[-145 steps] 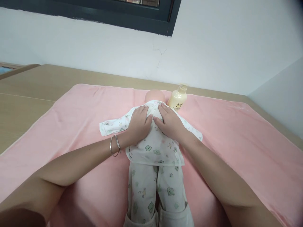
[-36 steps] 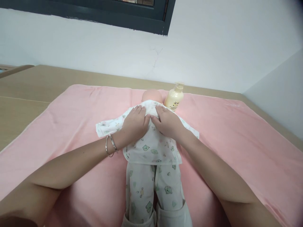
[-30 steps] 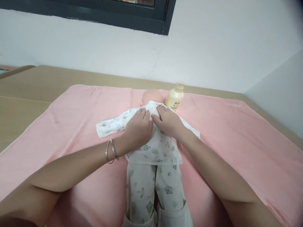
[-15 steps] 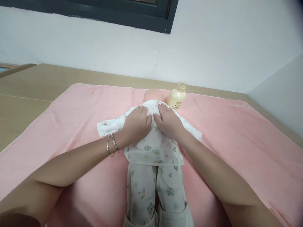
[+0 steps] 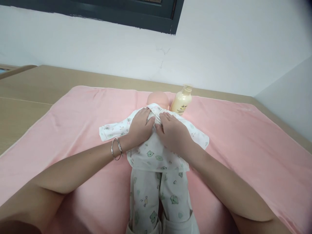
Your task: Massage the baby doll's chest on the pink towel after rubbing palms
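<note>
A baby doll (image 5: pixel 157 97) lies stretched out with its head at the far end and its legs toward me; no face shows on the visible part of the head. It wears a white top (image 5: pixel 156 156) printed with green animal faces and matching trousers (image 5: pixel 146 191) with turned-up cuffs. My left hand (image 5: pixel 141 126) rests flat on the left of the doll's upper body, fingers stretched out. On the other side my right hand (image 5: pixel 172 130) lies flat on the top, its thumb near my left thumb. The cloth between the hands is wrinkled near the collar.
A pale yellow pump bottle (image 5: pixel 181 100) stands just right of the doll's head. Beneath everything a pink blanket (image 5: pixel 231 139) covers much of the wooden surface (image 5: pixel 26 94). Behind are a white wall (image 5: pixel 214 48) and a dark window frame (image 5: pixel 136 16).
My right hand has slid slightly toward the doll's middle and my left hand has shifted a little. The top has bunched into folds below the collar, and more of the head shows.
</note>
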Demonstrator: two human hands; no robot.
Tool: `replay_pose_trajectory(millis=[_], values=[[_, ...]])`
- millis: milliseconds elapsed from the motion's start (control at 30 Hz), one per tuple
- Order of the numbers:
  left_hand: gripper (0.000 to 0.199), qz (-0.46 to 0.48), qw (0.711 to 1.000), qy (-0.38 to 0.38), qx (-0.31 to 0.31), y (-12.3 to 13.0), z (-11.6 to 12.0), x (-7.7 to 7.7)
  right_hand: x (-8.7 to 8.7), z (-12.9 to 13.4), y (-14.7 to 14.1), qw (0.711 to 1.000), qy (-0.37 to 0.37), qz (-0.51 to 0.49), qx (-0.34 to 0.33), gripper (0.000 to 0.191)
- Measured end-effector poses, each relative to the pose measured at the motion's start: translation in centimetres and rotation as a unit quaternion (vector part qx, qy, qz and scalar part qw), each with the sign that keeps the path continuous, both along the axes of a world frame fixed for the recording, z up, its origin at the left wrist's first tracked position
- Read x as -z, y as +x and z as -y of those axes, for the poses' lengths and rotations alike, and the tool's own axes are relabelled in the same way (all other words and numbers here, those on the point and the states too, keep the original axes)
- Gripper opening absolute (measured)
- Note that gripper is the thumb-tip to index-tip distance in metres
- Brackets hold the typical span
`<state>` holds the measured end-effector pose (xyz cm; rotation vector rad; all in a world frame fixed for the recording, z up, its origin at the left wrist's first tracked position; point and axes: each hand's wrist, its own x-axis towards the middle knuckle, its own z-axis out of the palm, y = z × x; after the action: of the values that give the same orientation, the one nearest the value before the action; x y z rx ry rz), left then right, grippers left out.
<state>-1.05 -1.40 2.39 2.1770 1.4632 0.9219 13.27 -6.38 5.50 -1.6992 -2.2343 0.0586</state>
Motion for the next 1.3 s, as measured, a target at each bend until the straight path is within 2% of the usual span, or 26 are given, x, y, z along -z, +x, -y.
replay_pose_trajectory(millis=[133, 233, 367, 1000, 1167, 1300], values=[[0.05, -0.012, 1.0, 0.009, -0.01, 0.1, 0.3, 0.3, 0.6, -1.4, 0.6, 0.999, -0.028, -0.043, 0.009, 0.05], [0.054, -0.02, 1.0, 0.003, -0.018, 0.1, 0.5, 0.4, 1.8, -2.7, 1.0, 0.998, -0.003, -0.059, 0.005, 0.06], [0.055, -0.011, 1.0, -0.003, -0.012, 0.1, 0.4, 0.5, 2.6, -3.1, 1.1, 0.998, 0.02, -0.062, -0.006, 0.064], [0.052, -0.027, 0.999, 0.036, -0.009, 0.0, 0.2, 0.8, 2.6, -3.0, 1.1, 0.997, 0.036, -0.06, -0.013, 0.062], [0.054, -0.068, 0.996, 0.059, 0.004, 0.1, 1.5, 0.9, 2.5, -3.1, 1.2, 0.998, 0.025, -0.056, -0.011, 0.063], [0.055, -0.063, 0.995, 0.067, 0.023, 0.4, 3.3, 1.2, 2.3, -3.0, 1.2, 0.998, 0.019, -0.058, -0.014, 0.055]])
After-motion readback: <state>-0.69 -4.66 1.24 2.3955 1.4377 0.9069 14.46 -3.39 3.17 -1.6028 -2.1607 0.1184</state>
